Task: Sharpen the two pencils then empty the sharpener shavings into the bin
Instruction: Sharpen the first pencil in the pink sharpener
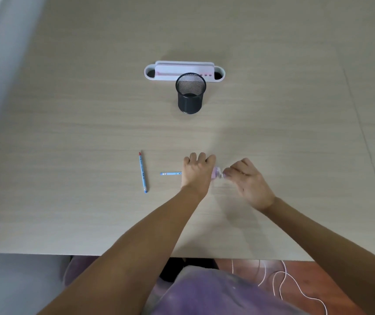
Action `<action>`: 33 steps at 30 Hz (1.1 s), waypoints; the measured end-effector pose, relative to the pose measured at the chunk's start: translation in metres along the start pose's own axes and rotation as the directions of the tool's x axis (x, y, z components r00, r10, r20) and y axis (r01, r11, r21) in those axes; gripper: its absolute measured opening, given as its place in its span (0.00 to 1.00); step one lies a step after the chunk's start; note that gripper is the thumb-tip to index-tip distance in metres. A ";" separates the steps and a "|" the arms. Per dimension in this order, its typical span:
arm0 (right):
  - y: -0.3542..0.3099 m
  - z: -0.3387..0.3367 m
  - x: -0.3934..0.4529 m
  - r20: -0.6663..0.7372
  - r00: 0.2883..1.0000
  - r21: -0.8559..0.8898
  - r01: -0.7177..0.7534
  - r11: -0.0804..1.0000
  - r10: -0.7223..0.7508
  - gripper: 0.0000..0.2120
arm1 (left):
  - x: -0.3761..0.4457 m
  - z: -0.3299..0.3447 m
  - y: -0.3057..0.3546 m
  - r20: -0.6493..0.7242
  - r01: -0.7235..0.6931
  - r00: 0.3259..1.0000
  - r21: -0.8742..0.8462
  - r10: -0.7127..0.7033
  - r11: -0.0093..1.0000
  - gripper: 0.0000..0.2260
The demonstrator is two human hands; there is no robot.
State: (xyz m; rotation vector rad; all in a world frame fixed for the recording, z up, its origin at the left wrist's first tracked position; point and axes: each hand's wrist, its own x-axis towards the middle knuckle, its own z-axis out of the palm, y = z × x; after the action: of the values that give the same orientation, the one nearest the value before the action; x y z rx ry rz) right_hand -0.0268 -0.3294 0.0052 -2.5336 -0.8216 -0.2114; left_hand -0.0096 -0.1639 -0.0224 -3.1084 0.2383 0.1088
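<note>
I see both of my hands over the light wooden table (68,133), close to each other near its front part. My left hand (196,172) is curled, knuckles up, around a blue pencil (171,173) that sticks out horizontally to the left from under the fist. Just at the right of this hand there is a small pink and white sharpener (217,173). My right hand (247,183) pinches the sharpener with the fingertips, the thumb and first fingers closed on its right side. The pencil tip itself is hidden between the hand and the sharpener, so I cannot tell how deep it sits inside.

A second blue pencil (142,172) lies alone on the table, left of the hands and apart from them, almost pointing away from me, with the red end at the far side.

Further back, in the middle of the table, a black mesh cup (190,94) stands upright. Directly behind it, almost touching, is a white and pink desk organiser (184,69).
</note>
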 end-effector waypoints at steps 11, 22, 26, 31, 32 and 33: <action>0.009 0.057 0.002 0.138 0.946 -0.101 -0.281 0.954 0.294 0.07 | -0.002 -0.001 0.000 0.023 -0.009 1.000 0.037 0.008 0.999 0.25; 0.019 0.023 0.039 -0.028 0.934 0.067 -0.355 0.932 0.357 0.13 | 0.000 0.000 -0.003 0.022 -0.058 0.998 0.031 0.057 0.998 0.28; 0.023 0.056 0.014 0.104 0.919 0.011 -0.383 0.924 0.380 0.18 | -0.003 -0.004 0.001 0.015 -0.028 1.000 0.046 0.028 0.999 0.24; -0.022 0.035 -0.037 0.090 0.907 0.169 -0.421 0.891 0.412 0.12 | -0.003 -0.004 0.002 -0.011 -0.013 1.000 0.076 0.013 0.997 0.25; -0.026 0.026 -0.037 0.070 0.907 0.206 -0.420 0.884 0.415 0.12 | -0.004 -0.003 0.002 -0.013 -0.022 1.000 0.080 0.023 0.997 0.26; -0.027 0.017 -0.031 0.041 0.914 0.224 -0.402 0.888 0.404 0.11 | -0.005 -0.004 0.002 -0.022 -0.031 0.999 0.081 0.033 0.996 0.26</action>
State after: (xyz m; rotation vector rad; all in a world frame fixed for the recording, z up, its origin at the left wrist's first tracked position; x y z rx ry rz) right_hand -0.0673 -0.3183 -0.0079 -2.4136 -0.2784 0.0124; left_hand -0.0146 -0.1648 -0.0185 -3.0276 0.2855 0.0626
